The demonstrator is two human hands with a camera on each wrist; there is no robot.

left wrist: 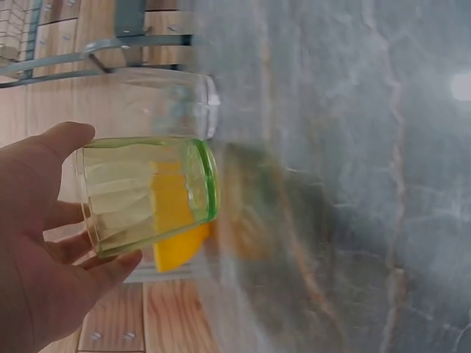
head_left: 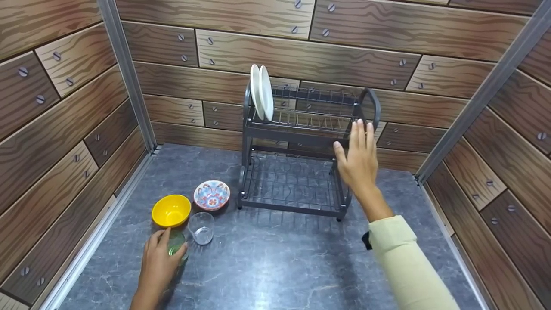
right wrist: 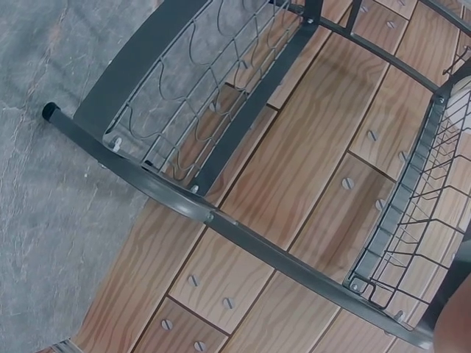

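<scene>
My left hand (head_left: 156, 260) grips a green-tinted clear glass (left wrist: 136, 195), thumb on one side and fingers on the other; its thick green base faces the tabletop in the left wrist view. Just beyond it sits a yellow bowl (head_left: 171, 211), with a clear glass (head_left: 201, 229) to the right. Behind that glass is a small bowl (head_left: 212, 195) with a red and blue pattern. My right hand (head_left: 359, 165) is at the right side of a black two-tier dish rack (head_left: 297, 140), its fingers straight and overlapping the upper tier's right end in the head view.
Two white plates (head_left: 267, 94) stand on edge at the left end of the rack's upper tier. The lower wire tier (head_left: 292, 181) holds nothing. Wood-patterned walls (head_left: 301, 47) enclose the grey marbled tabletop (head_left: 258, 258) at the back and both sides.
</scene>
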